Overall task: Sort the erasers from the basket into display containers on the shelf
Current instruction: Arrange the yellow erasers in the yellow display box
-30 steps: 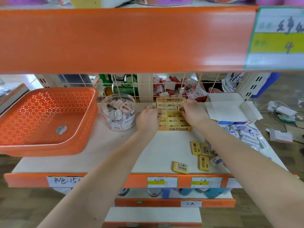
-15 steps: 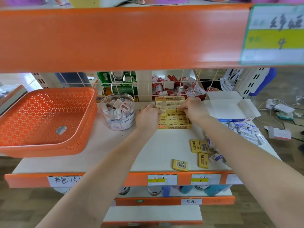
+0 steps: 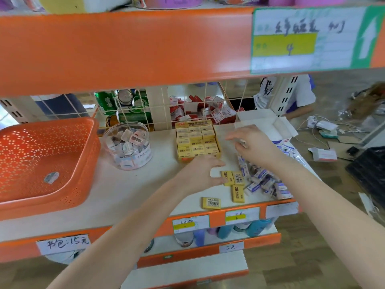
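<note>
A yellow display box (image 3: 196, 142) packed with yellow 2B erasers stands at the back middle of the shelf. Several loose yellow erasers (image 3: 234, 180) lie near the shelf's front, one more (image 3: 210, 203) closer to the edge. My left hand (image 3: 205, 172) reaches to the leftmost loose eraser, thumb and fingers curved around its left end. My right hand (image 3: 250, 142) hovers right of the box with loosely spread fingers, holding nothing. The orange basket (image 3: 31, 163) sits at the left with one small eraser (image 3: 51, 177) inside.
A clear round tub (image 3: 128, 147) of small white erasers stands between basket and box. A heap of blue-white erasers (image 3: 266, 180) lies at the right, behind it an open white carton (image 3: 264, 122). The orange upper shelf (image 3: 125, 44) hangs close overhead.
Both hands have left the yellow display box. The left hand has come forward to the loose yellow erasers; the right hand has lifted off to the right of the box.
</note>
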A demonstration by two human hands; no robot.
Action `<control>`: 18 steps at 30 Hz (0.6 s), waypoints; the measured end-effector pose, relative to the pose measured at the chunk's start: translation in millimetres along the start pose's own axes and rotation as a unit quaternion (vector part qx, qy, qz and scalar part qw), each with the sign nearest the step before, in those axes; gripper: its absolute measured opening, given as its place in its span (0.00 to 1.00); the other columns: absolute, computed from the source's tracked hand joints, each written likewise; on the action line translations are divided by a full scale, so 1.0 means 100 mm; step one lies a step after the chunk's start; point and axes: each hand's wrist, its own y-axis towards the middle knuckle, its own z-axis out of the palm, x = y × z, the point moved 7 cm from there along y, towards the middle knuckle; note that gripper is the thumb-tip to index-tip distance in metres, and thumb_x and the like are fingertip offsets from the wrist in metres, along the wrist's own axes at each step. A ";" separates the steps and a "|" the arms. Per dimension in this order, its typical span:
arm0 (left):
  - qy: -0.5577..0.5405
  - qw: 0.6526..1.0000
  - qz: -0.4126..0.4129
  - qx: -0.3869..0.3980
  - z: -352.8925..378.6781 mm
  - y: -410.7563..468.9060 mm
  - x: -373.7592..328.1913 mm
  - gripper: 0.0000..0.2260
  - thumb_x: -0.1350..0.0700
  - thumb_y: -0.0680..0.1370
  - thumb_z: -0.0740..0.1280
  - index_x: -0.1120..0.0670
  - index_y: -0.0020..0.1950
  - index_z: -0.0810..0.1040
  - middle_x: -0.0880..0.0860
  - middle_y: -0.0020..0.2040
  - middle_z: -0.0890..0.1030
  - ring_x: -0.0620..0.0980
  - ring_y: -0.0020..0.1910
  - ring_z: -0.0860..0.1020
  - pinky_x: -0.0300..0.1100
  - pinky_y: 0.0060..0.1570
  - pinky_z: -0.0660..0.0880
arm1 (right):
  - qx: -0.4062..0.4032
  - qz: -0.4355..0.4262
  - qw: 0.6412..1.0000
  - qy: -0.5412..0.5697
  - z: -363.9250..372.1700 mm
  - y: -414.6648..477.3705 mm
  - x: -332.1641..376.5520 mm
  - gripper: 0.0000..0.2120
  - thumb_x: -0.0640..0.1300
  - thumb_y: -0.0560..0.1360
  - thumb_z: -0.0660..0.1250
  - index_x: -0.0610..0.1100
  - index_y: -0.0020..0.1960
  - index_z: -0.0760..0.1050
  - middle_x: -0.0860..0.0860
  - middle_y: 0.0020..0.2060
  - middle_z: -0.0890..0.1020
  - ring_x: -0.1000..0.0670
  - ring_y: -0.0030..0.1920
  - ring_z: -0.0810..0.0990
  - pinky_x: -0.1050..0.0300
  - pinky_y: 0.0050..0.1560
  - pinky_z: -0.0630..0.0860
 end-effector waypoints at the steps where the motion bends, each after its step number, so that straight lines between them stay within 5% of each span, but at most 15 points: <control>1: 0.001 1.000 -0.002 0.002 0.05 0.01 -0.02 0.26 0.45 0.74 0.70 0.52 0.70 0.71 0.50 0.67 0.72 0.47 0.67 0.68 0.42 0.67 0.64 | 0.027 0.014 1.000 0.000 0.01 -0.06 -0.06 0.16 0.32 0.74 0.62 0.44 0.58 0.80 0.49 0.57 0.81 0.45 0.59 0.72 0.61 0.60 0.63; 9: 0.064 0.998 0.004 -0.003 0.16 0.09 -0.07 0.25 0.44 0.75 0.68 0.48 0.70 0.71 0.49 0.64 0.74 0.50 0.64 0.67 0.47 0.62 0.68 | 0.235 0.012 0.970 -0.059 0.32 -0.47 -0.16 0.19 0.49 0.73 0.69 0.52 0.64 0.75 0.55 0.57 0.78 0.49 0.61 0.69 0.55 0.62 0.66; 18: 0.041 0.998 -0.033 -0.018 0.04 -0.06 0.18 0.23 0.44 0.74 0.69 0.47 0.68 0.73 0.49 0.60 0.74 0.49 0.62 0.68 0.46 0.62 0.68 | 0.260 -0.004 0.961 -0.094 0.49 -0.43 -0.08 0.23 0.42 0.75 0.66 0.50 0.69 0.70 0.53 0.63 0.75 0.50 0.63 0.68 0.58 0.64 0.64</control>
